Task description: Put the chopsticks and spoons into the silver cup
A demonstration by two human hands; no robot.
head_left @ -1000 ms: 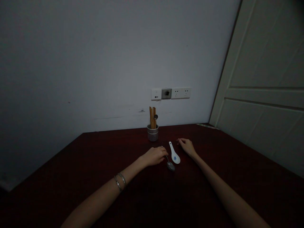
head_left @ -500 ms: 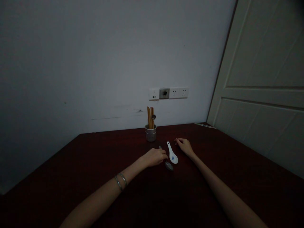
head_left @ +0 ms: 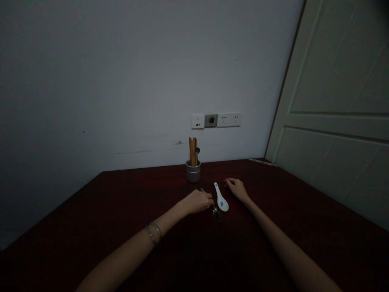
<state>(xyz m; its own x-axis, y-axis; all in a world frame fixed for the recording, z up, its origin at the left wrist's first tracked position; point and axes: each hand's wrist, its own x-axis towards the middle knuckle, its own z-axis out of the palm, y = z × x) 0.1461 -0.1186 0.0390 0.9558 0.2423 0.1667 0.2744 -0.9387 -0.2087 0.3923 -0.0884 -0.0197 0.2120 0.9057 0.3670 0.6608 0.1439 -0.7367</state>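
Observation:
My left hand (head_left: 199,201) is closed around the handle of a metal spoon (head_left: 215,211), whose handle end pokes out above the fingers and whose bowl shows dimly below them. Just to the right of it, a white soup spoon (head_left: 223,203) with a small blue mark lies on the table, bowl towards me. On the other side of that soup spoon rests my right hand (head_left: 237,188), fingers loosely bent and a little apart, holding nothing that I can see.
A metal cup (head_left: 193,174) with several wooden chopsticks (head_left: 193,152) and a small spoon (head_left: 197,150) stands towards the back of the dark red table (head_left: 146,182). Behind it rises a wall with sockets (head_left: 229,119). A panelled door (head_left: 334,121) stands at the right.
The metal spoon has turned in my left hand, so its bowl looks narrower and darker. My right hand and the white soup spoon stay where they were.

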